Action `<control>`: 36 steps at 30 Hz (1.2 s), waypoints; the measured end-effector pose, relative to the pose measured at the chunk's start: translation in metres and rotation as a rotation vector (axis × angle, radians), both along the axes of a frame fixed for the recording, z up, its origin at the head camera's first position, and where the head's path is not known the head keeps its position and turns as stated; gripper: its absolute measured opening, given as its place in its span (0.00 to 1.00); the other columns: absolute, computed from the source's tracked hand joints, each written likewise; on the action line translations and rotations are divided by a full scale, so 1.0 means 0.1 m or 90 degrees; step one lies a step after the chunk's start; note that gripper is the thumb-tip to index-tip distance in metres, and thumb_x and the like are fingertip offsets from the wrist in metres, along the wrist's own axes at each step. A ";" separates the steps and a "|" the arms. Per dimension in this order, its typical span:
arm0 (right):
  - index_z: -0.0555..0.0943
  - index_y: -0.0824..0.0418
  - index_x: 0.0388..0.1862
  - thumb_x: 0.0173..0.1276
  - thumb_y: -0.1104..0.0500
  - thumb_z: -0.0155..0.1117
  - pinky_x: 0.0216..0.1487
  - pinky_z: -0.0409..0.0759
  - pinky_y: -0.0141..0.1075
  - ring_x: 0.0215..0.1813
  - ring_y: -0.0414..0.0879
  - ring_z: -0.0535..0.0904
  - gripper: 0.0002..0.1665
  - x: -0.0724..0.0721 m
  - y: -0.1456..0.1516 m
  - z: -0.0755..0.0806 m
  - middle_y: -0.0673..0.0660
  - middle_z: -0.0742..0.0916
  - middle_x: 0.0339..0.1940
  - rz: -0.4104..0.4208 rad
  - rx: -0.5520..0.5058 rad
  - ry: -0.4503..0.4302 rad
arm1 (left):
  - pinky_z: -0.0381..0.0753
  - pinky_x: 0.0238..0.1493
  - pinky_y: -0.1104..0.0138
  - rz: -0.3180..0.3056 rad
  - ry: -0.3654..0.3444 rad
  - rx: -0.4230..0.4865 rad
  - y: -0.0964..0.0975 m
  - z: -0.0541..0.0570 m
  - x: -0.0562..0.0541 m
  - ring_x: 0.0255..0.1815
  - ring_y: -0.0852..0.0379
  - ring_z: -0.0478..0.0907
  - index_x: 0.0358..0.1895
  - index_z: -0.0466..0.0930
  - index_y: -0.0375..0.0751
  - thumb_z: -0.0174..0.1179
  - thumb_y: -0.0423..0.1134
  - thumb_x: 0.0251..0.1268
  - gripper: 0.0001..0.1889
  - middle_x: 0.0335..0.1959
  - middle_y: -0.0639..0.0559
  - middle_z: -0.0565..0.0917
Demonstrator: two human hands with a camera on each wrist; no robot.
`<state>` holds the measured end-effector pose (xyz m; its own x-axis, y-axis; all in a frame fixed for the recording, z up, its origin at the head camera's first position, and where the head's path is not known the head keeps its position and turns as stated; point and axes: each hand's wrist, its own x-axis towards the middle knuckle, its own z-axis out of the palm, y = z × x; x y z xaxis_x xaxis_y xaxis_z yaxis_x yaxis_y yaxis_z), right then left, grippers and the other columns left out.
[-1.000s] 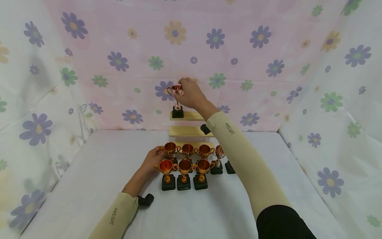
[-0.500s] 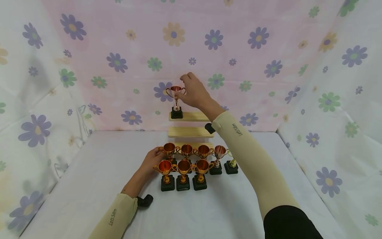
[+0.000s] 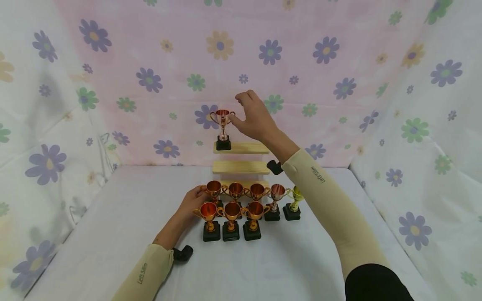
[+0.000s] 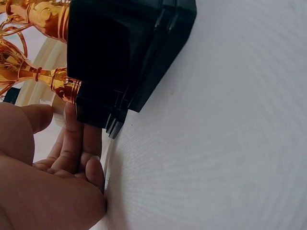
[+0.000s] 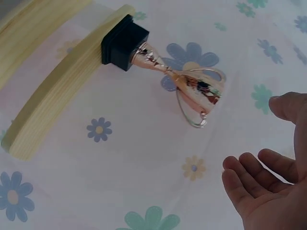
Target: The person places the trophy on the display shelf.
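A: Where is the rose-gold trophy (image 3: 224, 134), the two-handled cup on a square black base?

B: On the pale wooden top shelf (image 3: 248, 148), at its left end. It stands upright, long axis vertical, its thin handles out to left and right.

A: Which hand is nearer to it?

B: The right hand (image 3: 257, 119). It is just beside the cup on the right, so the trophy lies to the left of its fingers.

A: Has it got hold of anything?

B: No. Thumb and fingers are well spread, with nothing between them. From the head the thumb tip looks close against the right handle, but the right wrist view shows a gap.

A: And the left hand (image 3: 190, 205)?

B: Lower and nearer, on the white-covered desk (image 3: 263, 267), left of the shiny orange-gold trophy (image 3: 214, 189) that ends the far row. Its fingers reach behind that black base, loosely bent, the thumb apart; whether the fingertips touch it I cannot tell.

A: What matters most up there?

B: That sideways gap, I'd judge: leftward, the thumb could knock the handle; rightward, it has room.
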<state>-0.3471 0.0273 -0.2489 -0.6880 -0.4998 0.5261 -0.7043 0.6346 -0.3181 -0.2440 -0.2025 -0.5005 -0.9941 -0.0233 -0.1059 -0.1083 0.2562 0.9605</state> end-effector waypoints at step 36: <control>0.82 0.64 0.61 0.73 0.56 0.73 0.61 0.79 0.51 0.55 0.55 0.81 0.22 0.68 0.80 -0.59 0.61 0.85 0.53 0.034 -0.125 -0.012 | 0.80 0.62 0.58 -0.002 0.003 0.010 0.00 -0.01 0.00 0.61 0.45 0.83 0.60 0.77 0.33 0.52 0.43 0.84 0.17 0.57 0.39 0.88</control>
<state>-0.2796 0.1077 -0.3075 -0.6747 -0.4243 0.6039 -0.7273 0.5214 -0.4462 -0.2435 -0.2025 -0.5017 -0.9947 -0.0186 -0.1013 -0.1028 0.2410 0.9651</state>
